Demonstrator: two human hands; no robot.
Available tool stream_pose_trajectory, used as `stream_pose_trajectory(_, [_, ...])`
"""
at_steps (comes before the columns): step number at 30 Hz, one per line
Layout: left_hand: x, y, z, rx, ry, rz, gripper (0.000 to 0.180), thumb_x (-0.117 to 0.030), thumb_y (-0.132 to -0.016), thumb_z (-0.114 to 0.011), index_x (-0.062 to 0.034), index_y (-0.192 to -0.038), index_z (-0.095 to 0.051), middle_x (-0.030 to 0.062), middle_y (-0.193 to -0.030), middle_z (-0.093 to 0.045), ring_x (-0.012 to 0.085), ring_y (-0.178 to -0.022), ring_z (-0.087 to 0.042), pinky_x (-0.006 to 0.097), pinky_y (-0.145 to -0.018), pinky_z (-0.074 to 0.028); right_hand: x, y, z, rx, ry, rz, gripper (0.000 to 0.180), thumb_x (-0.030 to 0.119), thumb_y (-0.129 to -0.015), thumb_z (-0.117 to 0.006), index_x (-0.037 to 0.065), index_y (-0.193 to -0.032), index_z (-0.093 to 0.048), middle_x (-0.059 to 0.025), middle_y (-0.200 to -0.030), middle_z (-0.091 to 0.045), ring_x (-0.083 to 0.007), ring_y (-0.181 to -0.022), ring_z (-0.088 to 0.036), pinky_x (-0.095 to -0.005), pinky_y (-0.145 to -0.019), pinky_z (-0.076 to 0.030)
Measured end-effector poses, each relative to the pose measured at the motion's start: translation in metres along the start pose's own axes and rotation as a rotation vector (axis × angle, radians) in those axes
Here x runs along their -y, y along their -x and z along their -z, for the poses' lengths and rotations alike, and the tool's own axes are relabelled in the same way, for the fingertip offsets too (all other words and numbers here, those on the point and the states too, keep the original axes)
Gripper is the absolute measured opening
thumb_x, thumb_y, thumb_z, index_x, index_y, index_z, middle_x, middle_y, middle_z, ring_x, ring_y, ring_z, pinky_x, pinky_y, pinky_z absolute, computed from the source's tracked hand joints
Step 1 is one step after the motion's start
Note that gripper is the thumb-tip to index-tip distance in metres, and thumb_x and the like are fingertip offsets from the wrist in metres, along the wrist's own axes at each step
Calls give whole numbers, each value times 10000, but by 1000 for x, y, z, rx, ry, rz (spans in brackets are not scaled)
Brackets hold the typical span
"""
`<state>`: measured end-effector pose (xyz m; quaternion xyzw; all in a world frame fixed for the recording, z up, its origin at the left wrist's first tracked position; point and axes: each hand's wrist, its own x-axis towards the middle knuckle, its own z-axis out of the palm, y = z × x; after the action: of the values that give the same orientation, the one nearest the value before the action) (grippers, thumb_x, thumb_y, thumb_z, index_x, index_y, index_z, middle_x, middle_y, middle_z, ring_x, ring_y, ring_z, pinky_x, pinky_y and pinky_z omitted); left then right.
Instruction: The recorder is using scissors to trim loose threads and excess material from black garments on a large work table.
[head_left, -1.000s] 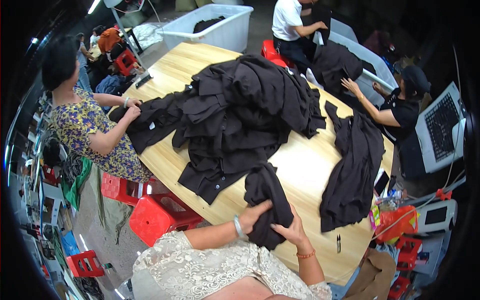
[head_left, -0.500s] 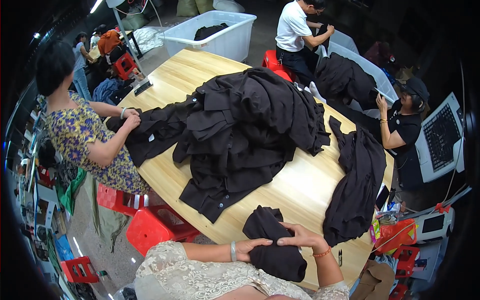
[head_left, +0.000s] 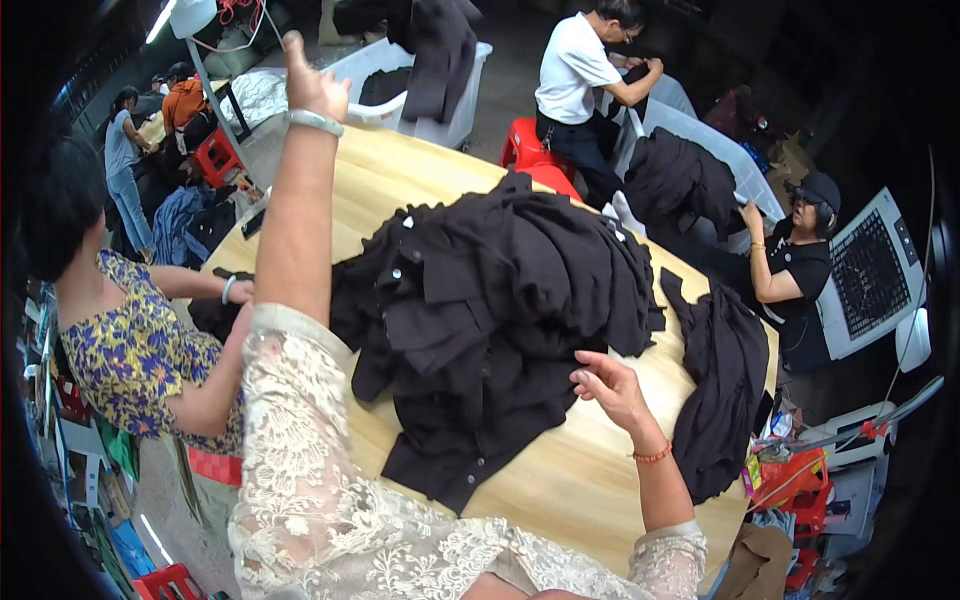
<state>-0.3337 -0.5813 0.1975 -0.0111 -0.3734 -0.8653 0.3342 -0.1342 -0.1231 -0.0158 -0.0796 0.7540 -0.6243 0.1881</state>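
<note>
My left hand (head_left: 312,88) is stretched far out over the round wooden table (head_left: 600,480), fingers apart and holding nothing. Beyond it a black garment (head_left: 440,50) hangs in the air above a white plastic bin (head_left: 462,112). My right hand (head_left: 612,388) hovers at the near right edge of a large pile of black shirts (head_left: 500,310) in the middle of the table. Its fingers are loosely spread and hold nothing. My lace sleeve covers the left arm up to the elbow.
A person in a flowered dress (head_left: 130,350) sits at the table's left. A person in a white shirt (head_left: 580,80) and one in black with a cap (head_left: 800,270) work at the back and right. Another black garment (head_left: 720,390) drapes over the right edge. Red stools (head_left: 535,160) stand around.
Both hands held a folded black garment at the near edge. Now my left arm has swung far forward and let it go, and the garment is over the white bin.
</note>
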Motion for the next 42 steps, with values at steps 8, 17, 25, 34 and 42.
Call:
stream_pose_trajectory(8, [149, 147, 123, 739, -1333, 161, 878, -376, -753, -789, 10, -1421, -371, 264, -1383, -445, 359, -1292, -442, 424, -1099, -327, 3, -47, 34, -608, 629, 365, 520, 127, -793, -739, 16, -1262, -544, -128, -1160, -570, -231, -1004, -576, -310, -848, -477])
stream_pose_trajectory(17, [183, 138, 142, 555, -1483, -221, 87, -108, -819, -665, -27, -809, -636, 117, -759, -634, 277, -787, -638, 396, -729, -502, -17, -171, 59, -602, 675, 43, 437, 295, -804, -704, 15, -1134, -643, -138, -909, -695, -331, -876, -650, -402, -858, -494])
stream_pose_trajectory(25, [95, 218, 95, 805, -1074, -328, 44, 40, -835, -584, 6, -857, -568, 133, -795, -562, 266, -711, -568, 319, -644, -461, 0, -29, 100, -690, 454, 415, 162, 95, -917, -606, -44, -977, -662, -59, -792, -644, -102, -709, -557, -239, -683, -455])
stream_pose_trajectory(34, [107, 489, 143, 1743, -1070, -79, 143, -93, -740, -614, -61, -873, -574, 90, -841, -528, 274, -866, -535, 375, -811, -417, -173, 240, 133, -389, 1140, -321, 91, 94, -813, -627, 59, -869, -689, -131, -865, -653, -329, -887, -619, -419, -777, -496])
stream_pose_trajectory(42, [155, 609, 190, 1023, -1282, 306, 399, -71, -761, -696, -22, -1124, -540, 204, -1097, -512, 390, -1033, -532, 435, -891, -448, -152, 223, 62, -293, 964, 66, 358, 35, -761, -672, 77, -1113, -621, -124, -1083, -591, -317, -1047, -557, -418, -906, -446])
